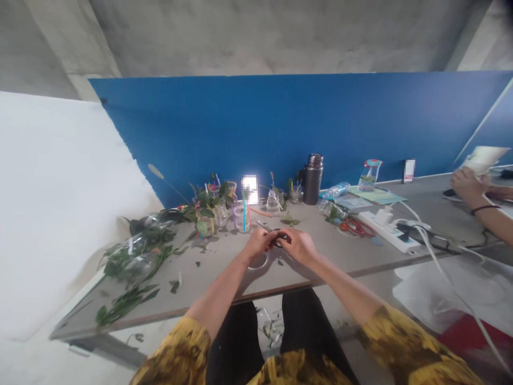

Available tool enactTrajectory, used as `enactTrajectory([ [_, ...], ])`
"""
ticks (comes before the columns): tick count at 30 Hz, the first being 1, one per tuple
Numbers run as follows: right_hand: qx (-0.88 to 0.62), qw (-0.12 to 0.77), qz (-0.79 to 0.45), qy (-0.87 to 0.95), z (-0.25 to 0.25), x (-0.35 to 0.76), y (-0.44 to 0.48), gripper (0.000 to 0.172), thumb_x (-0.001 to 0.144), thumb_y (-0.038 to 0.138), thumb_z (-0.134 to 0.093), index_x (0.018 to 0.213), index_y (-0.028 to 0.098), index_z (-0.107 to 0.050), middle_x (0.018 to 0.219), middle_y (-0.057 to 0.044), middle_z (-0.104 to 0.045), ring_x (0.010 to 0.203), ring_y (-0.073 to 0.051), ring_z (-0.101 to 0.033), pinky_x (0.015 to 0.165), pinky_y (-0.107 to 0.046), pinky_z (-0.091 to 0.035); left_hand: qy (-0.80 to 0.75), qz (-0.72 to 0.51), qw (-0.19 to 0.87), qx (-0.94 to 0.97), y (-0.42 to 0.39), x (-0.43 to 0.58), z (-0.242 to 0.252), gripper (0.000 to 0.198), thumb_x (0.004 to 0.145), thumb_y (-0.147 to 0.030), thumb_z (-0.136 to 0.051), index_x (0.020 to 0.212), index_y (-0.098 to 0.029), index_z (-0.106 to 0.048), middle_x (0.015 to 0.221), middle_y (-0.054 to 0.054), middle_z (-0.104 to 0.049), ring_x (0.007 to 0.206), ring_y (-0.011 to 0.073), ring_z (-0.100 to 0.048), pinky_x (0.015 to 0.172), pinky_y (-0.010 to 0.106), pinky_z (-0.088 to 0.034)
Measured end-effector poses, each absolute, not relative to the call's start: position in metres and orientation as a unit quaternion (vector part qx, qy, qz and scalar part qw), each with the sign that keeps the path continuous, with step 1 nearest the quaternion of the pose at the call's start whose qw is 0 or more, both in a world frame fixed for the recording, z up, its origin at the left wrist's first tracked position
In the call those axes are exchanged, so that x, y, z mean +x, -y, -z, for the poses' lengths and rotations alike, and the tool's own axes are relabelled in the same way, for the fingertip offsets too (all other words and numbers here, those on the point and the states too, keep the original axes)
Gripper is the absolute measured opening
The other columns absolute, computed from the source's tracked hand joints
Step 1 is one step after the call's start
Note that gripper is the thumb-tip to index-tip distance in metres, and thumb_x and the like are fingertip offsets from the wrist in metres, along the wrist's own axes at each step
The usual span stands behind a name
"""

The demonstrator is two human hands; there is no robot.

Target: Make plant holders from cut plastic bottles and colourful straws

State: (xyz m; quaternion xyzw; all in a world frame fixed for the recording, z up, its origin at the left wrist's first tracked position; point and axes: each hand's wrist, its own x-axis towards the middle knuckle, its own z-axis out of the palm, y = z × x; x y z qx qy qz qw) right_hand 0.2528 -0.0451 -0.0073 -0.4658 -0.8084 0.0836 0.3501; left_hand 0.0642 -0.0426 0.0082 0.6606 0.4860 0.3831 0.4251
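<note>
Above one tabletop (218,251) with one thermos (312,183), the left hand (260,241) and right hand (298,244) pinch one pair of scissors (278,241) in their fingers. Farther back, one clear cup (206,229) holds leaves (206,213), another (240,223) coloured straws (245,213).

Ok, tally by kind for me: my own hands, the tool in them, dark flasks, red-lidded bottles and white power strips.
Own hands, left hand and right hand: 2
Held tool, apparently scissors: 1
Dark flask: 1
Red-lidded bottle: 1
White power strip: 1
Total: 6
</note>
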Motion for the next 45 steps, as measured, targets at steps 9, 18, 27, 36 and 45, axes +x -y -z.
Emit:
enactTrajectory([
  [9, -0.560, 0.338, -0.042, 0.755, 0.031, 0.322, 0.033, 0.018, 0.093, 0.033, -0.064, 0.098, 0.027, -0.080, 0.096, -0.003, -0.082, 0.087, -0.024, -0.075, 0.073, -0.030, -0.048, -0.650, -0.483, 0.228, 0.541, 0.044, -0.006, 0.005, 0.020, 0.077, -0.037, -0.073, 0.082, -0.019, -0.070, 0.070, 0.003, -0.069, 0.072, 0.0206, -0.066, 0.069, 0.030, -0.050],
  [18, -0.508, 0.320, -0.020, 0.800, -0.008, 0.276, 0.014, 0.023, 0.098, 0.030, -0.058, 0.102, 0.027, -0.080, 0.106, -0.006, -0.081, 0.094, -0.023, -0.073, 0.078, -0.029, -0.048, -0.709, -0.446, 0.166, 0.520, 0.012, -0.043, 0.004, 0.056, 0.072, -0.029, -0.081, 0.121, -0.009, -0.065, 0.124, 0.024, -0.071, 0.124, 0.0395, -0.064, 0.101, 0.044, -0.048],
  [27, -0.459, 0.306, -0.316, 0.772, -0.014, 0.150, -0.059, 0.050, 0.076, 0.033, -0.085, 0.119, 0.012, -0.075, 0.097, -0.011, -0.079, 0.089, -0.026, -0.073, 0.076, -0.031, -0.052, -0.638, -0.450, 0.225, 0.582, -0.014, -0.052, 0.013, 0.064, 0.067, -0.018, -0.086, 0.126, -0.015, -0.061, 0.130, 0.020, -0.071, 0.125, 0.0358, -0.065, 0.106, 0.045, -0.048],
  [36, -0.356, 0.335, -0.397, 0.777, 0.007, 0.123, -0.086, 0.022, 0.071, 0.024, -0.082, 0.090, 0.016, -0.075, 0.081, -0.001, -0.072, 0.072, -0.014, -0.061, 0.065, -0.024, -0.045, -0.525, -0.480, 0.294, 0.639, -0.026, -0.062, 0.018, 0.062, 0.063, -0.008, -0.084, 0.121, -0.015, -0.064, 0.117, 0.012, -0.077, 0.106, 0.0291, -0.072, 0.098, 0.042, -0.053],
  [45, -0.340, 0.364, -0.452, 0.740, 0.025, 0.119, -0.094, 0.023, 0.064, 0.024, -0.084, 0.079, 0.017, -0.068, 0.073, 0.003, -0.066, 0.068, -0.012, -0.056, 0.064, -0.024, -0.043, -0.540, -0.454, 0.276, 0.652, -0.030, -0.068, 0.029, 0.063, 0.069, -0.028, -0.088, 0.126, -0.017, -0.064, 0.119, 0.013, -0.078, 0.108, 0.0315, -0.072, 0.100, 0.045, -0.053],
])
